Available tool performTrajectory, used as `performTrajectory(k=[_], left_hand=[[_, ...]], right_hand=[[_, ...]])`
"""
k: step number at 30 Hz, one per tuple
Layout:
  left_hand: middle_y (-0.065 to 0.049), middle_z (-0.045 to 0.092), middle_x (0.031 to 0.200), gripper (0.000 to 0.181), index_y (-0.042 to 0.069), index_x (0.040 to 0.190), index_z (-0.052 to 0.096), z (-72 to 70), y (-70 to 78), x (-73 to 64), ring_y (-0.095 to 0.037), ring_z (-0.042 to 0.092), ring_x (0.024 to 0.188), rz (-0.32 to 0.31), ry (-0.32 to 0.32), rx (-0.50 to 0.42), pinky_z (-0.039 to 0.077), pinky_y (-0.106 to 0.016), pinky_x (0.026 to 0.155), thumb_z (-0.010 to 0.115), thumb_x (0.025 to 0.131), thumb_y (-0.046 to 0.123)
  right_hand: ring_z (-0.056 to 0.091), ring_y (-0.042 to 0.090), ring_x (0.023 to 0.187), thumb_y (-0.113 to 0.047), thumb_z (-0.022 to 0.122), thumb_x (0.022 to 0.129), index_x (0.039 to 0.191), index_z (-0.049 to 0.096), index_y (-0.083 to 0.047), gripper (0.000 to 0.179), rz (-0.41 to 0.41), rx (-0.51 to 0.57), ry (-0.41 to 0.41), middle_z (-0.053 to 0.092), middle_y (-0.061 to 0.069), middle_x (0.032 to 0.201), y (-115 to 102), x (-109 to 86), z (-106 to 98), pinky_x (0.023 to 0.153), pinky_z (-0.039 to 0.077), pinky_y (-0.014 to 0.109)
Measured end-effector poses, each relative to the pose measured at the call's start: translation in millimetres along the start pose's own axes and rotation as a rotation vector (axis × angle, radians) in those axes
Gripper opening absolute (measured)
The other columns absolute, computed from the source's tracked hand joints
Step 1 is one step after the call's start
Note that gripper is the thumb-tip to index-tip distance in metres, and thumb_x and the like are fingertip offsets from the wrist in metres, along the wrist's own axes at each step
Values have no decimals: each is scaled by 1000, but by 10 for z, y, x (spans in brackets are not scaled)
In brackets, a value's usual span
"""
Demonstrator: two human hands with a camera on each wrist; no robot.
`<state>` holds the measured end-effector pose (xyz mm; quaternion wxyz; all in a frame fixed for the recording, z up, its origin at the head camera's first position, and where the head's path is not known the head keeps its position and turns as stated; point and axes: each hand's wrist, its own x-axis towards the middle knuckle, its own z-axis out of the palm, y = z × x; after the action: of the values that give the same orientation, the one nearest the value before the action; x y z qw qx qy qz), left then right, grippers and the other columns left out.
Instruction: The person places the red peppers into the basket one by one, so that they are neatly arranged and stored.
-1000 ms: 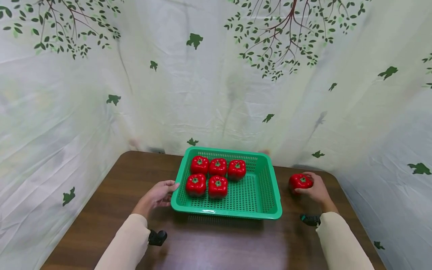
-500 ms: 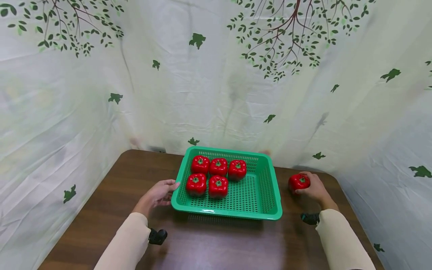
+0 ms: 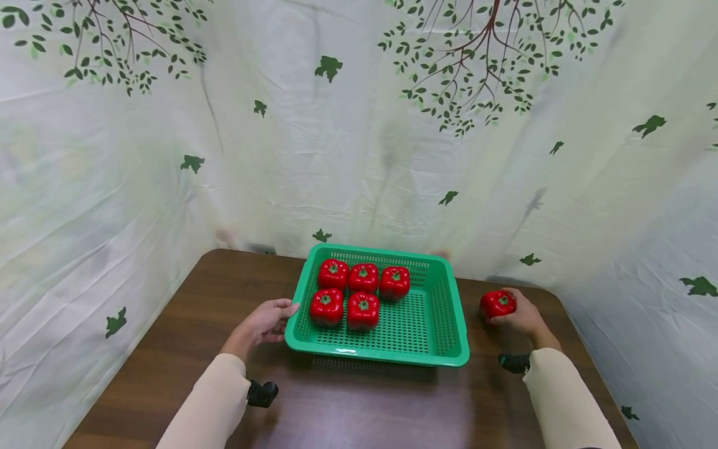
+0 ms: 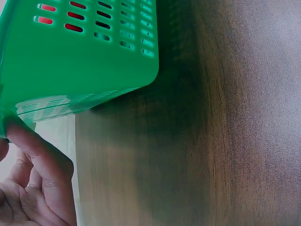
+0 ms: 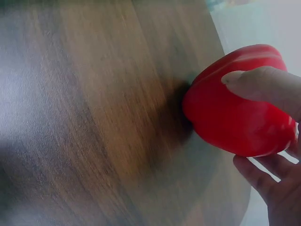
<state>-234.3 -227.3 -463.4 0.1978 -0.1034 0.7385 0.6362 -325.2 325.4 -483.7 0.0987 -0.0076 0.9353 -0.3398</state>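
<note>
My left hand (image 3: 271, 320) pinches the left rim of a green plastic basket (image 3: 381, 357) between thumb and fingers. In the left wrist view the fingers curl under the rim at the basket's corner (image 4: 84, 56). Several red bell peppers (image 3: 362, 310) with green stem ends sit in the basket, in two rows toward its left side. Right of the basket, my right hand (image 3: 524, 317) grips another red bell pepper (image 3: 496, 305). In the right wrist view the thumb lies across this pepper (image 5: 240, 113), with fingers on its other side, and its lower end is close to the tabletop.
The basket stands on a brown wooden table (image 3: 359, 405), near the back edge. A white curtain (image 3: 359, 156) printed with leaves and branches hangs behind and at both sides. A black wrist strap (image 3: 261, 395) sits on the left arm, another (image 3: 514, 363) on the right.
The right hand and its pepper have shifted very slightly, with the pepper tipping a little. The left hand, the basket and the peppers in it stay in place.
</note>
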Motion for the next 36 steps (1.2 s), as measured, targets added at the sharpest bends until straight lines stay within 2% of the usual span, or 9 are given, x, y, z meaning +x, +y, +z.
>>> performTrajectory(k=[11,18,27,36], left_hand=[[-6,66,93,41,-1,126,51,4,8,-13,-19,63,75,-11,2,22,54,-31,68,52,100,31],[-7,65,95,41,-1,127,50,6,6,-4,-20,63,77,-5,7,26,54,-32,70,51,100,31],[-3,66,88,39,-2,126,49,4,-9,9,-17,64,74,-8,-3,-4,53,-30,67,50,101,28],[-4,67,90,40,-2,127,49,-8,-8,13,-18,65,76,-1,-18,-1,54,-32,70,50,101,29]], right_hand=[[36,54,119,-16,79,75,142,26,4,87,20,34,33,37,34,135,-118,-91,-5,87,48,58],[37,53,119,-15,81,73,142,28,2,89,-41,42,24,38,33,135,-284,-168,-93,84,51,55],[42,51,117,-19,82,74,140,34,1,84,-150,9,43,43,32,133,-448,-233,-168,84,51,55],[42,51,118,-18,83,74,139,35,0,83,-179,6,77,43,30,133,-546,-369,-199,82,52,54]])
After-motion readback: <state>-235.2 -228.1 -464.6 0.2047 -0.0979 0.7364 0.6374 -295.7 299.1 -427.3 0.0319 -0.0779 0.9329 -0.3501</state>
